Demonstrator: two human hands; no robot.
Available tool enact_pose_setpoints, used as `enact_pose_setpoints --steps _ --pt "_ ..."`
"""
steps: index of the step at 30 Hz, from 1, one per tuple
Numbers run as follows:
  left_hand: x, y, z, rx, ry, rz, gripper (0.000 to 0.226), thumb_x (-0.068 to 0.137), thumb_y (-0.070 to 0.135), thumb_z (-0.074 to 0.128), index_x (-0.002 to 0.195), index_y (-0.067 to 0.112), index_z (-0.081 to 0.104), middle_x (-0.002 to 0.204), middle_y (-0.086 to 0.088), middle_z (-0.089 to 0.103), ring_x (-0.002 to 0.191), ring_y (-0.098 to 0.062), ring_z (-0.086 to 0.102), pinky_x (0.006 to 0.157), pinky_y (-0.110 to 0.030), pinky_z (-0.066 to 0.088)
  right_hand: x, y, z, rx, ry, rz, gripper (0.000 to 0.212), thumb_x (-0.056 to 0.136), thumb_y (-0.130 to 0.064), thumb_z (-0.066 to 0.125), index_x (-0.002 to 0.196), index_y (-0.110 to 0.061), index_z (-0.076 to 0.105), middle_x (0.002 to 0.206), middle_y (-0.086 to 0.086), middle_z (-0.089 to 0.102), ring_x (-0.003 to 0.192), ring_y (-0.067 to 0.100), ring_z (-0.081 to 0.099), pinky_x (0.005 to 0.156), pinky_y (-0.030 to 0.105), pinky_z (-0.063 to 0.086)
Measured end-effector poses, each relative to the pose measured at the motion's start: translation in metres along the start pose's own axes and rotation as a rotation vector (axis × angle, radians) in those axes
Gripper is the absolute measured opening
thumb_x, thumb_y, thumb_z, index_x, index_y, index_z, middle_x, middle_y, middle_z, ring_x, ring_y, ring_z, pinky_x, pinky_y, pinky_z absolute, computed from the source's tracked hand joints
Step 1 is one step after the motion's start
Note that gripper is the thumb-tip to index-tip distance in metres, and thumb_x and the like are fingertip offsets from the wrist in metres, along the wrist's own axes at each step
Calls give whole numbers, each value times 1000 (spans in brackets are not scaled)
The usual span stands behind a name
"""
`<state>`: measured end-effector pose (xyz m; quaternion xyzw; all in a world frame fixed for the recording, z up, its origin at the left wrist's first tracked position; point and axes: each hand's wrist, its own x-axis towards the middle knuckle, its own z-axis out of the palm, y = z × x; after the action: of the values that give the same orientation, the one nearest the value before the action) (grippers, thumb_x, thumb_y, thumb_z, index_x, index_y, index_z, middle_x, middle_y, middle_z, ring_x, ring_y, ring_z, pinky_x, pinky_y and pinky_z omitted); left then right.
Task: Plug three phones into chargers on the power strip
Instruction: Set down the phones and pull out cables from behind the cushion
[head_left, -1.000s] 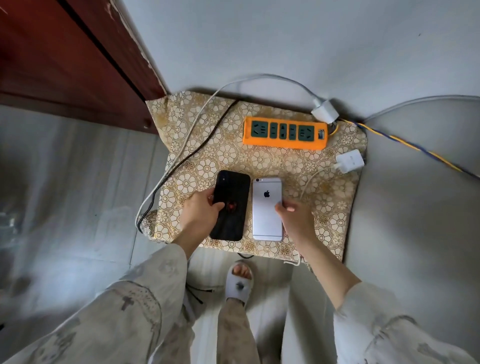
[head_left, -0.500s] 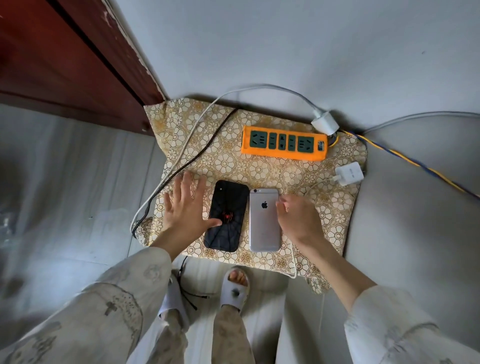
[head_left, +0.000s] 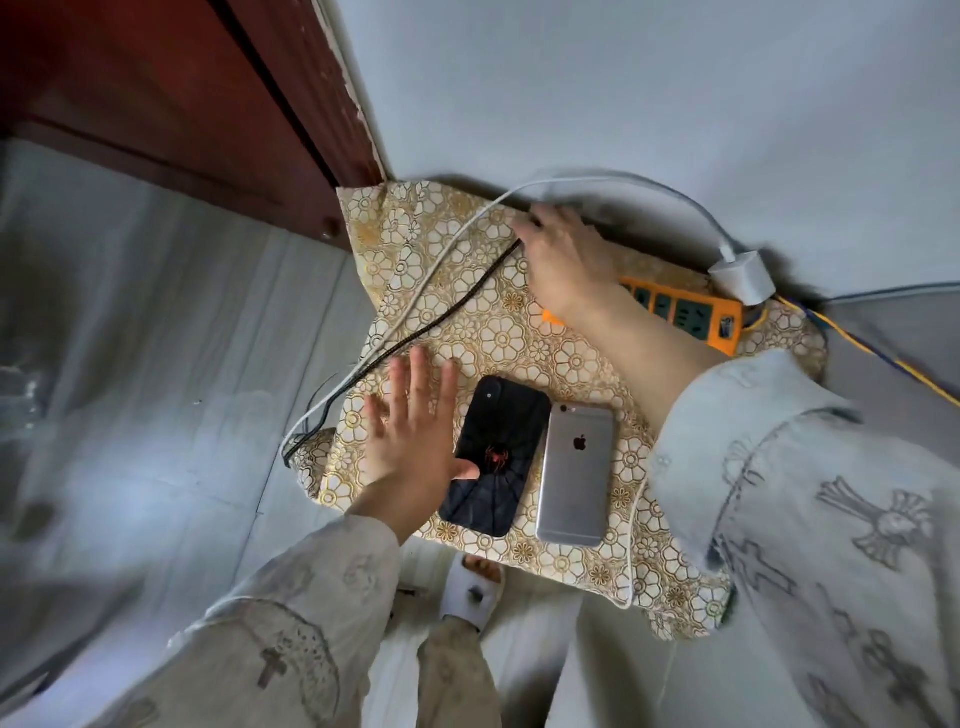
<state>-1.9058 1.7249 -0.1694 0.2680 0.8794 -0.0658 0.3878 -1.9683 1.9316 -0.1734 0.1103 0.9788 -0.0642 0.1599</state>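
Note:
Two phones lie face down side by side on the flowered cloth (head_left: 498, 338): a black phone (head_left: 493, 457) with a red spider and a silver phone (head_left: 574, 478) to its right. My left hand (head_left: 415, 436) rests flat with fingers spread, its thumb on the black phone. My right hand (head_left: 566, 260) reaches across the left end of the orange power strip (head_left: 685, 312) to where the black cable (head_left: 441, 312) ends; its fingers curl down out of sight. A white charger (head_left: 743, 275) with a white cable (head_left: 441, 260) lies behind the strip's right end.
A dark wooden cabinet (head_left: 182, 104) stands at the back left, a pale wall (head_left: 623, 78) behind the cloth. A yellow and blue cord (head_left: 883, 358) runs off to the right. My slippered foot (head_left: 470, 587) is just below the cloth's front edge.
My right hand left the silver phone and reached up and left over the power strip to the black cable. My left hand stayed flat beside the black phone. The view came closer.

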Motion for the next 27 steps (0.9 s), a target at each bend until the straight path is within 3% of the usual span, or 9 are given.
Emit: enact_pose_setpoints --steps 3,10,13,18,22,24,27 --pt "1 1 1 8 -11 -14 117 74 58 56 133 15 -35 135 -14 -45 135 -35 -29 114 -54 -2 9 5 -2 -93 76 -66 32 90 -2 42 121 0 51 123 21 53 114 37 48 79 47 47" --pt "2 1 1 8 -19 -23 118 73 58 57 130 16 -38 140 -14 -42 136 -34 -29 113 -54 -1 8 25 -17 66 223 -56 27 96 -6 36 121 -1 45 107 25 58 88 43 61 59 45 45" --pt "1 0 -1 7 -18 -17 117 74 58 56 130 16 -38 138 -14 -43 135 -34 -29 114 -54 -1 -7 30 -26 151 276 -137 24 98 -11 37 113 1 51 101 24 62 85 39 63 66 49 51" --pt "0 0 -1 11 -19 -18 116 75 59 55 129 16 -38 137 -14 -44 135 -34 -29 113 -54 -1 -19 28 -45 254 378 -157 24 95 -16 44 107 1 58 102 19 63 91 33 60 74 44 49" --pt "1 0 0 -3 -15 -19 116 74 59 56 133 16 -35 140 -13 -42 136 -34 -28 112 -54 -3 -12 16 -59 299 445 -159 22 89 -10 53 106 0 63 104 18 64 99 30 58 85 31 38" --pt "1 -1 0 -4 -12 -21 116 74 59 56 133 17 -35 137 -11 -44 136 -34 -29 112 -53 -4 -20 7 -57 340 418 -185 22 88 -8 55 104 1 65 99 19 64 96 31 58 83 26 36" --pt "2 -2 1 -4 -5 -19 116 74 59 56 132 18 -36 136 -11 -45 136 -33 -29 112 -53 -5 -44 0 -49 421 396 -192 19 85 -5 59 101 1 68 94 19 64 88 30 60 80 29 44"
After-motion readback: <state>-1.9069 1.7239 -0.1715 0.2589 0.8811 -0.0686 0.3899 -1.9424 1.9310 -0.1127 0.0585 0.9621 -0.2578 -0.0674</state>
